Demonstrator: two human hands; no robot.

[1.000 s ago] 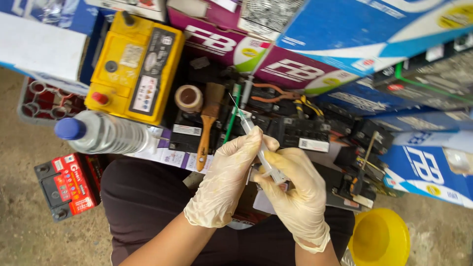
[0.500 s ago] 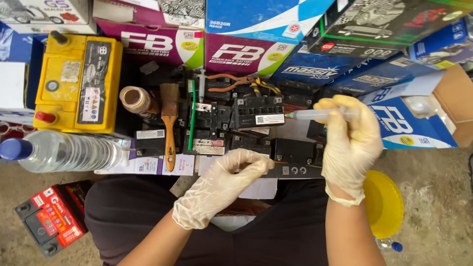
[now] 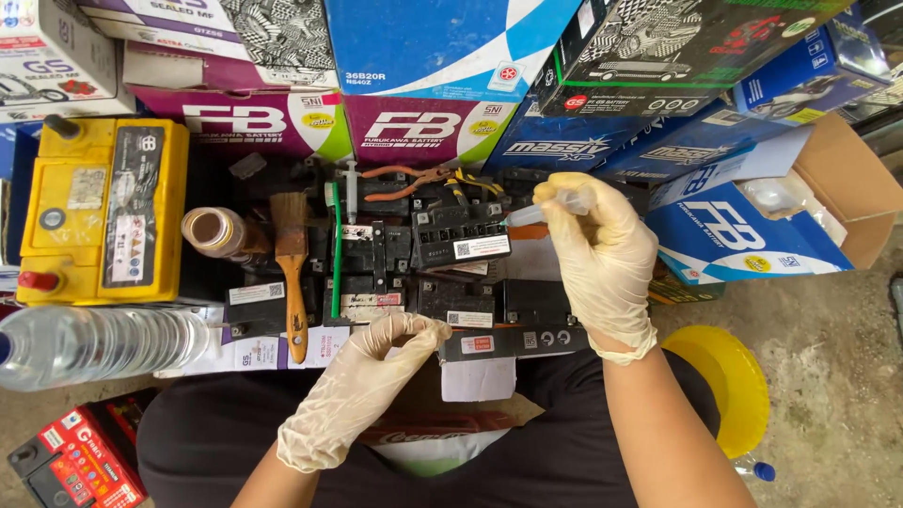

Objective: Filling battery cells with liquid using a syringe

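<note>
Head view, looking straight down over the person's lap. Stacked cardboard boxes (image 3: 442, 47), blue, purple, white and black, fill the whole top of the frame, with one open blue box (image 3: 752, 226) at upper right. A yellow car battery (image 3: 99, 207) sits at left of centre height. A clear plastic bottle (image 3: 94, 343) lies on its side at the left edge, below the yellow battery. A yellow plastic bowl (image 3: 729, 376) rests on the ground at lower right, partly behind the right forearm. A small red battery (image 3: 80, 461) lies in the lower left corner. A cluster of small black batteries (image 3: 442, 273) occupies the centre. The right hand (image 3: 602, 254), in a pale glove, sits right of centre, fist curled around a clear syringe (image 3: 550, 207) held roughly level, its tip pointing left toward the black battery (image 3: 461, 235) at the middle of the cluster; whether the tip touches cannot be told. The left hand (image 3: 362, 376), also gloved, is low and centre, its fingertips pinched together near the front edge of the black batteries; whatever it pinches is too small to make out. A paintbrush with wooden handle (image 3: 293, 273) lies left of the cluster, a roll of brown tape (image 3: 214, 230) just beside it. Orange-handled pliers (image 3: 404, 179) lie at the cluster's top edge. A green stick (image 3: 336, 249) lies upright in the frame beside the brush.
</note>
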